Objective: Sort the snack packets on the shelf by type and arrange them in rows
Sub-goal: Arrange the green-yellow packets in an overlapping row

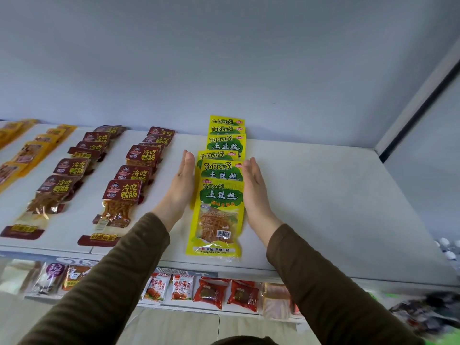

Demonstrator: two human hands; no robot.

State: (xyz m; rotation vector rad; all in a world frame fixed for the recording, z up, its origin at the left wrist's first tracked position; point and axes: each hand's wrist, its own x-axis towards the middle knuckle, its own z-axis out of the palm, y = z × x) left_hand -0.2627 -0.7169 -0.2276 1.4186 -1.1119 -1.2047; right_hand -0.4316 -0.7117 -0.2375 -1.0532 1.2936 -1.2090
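Head view showed the left hand (pixel 183 179) and right hand (pixel 254 188), fingers straight, pressing either side of the yellow packets (pixel 219 195) between them. Squaring this row looked underway; next probably calls for gentle inward nudges.

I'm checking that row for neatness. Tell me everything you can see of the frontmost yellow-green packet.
The frontmost yellow-green plastic packet lies flat near the white shelf's front edge, overlapping the packet behind. It reads "TuDouSi", with a clear window showing orange shreds and a barcode. The left hand and right hand, fingers straight, flank its upper sides.
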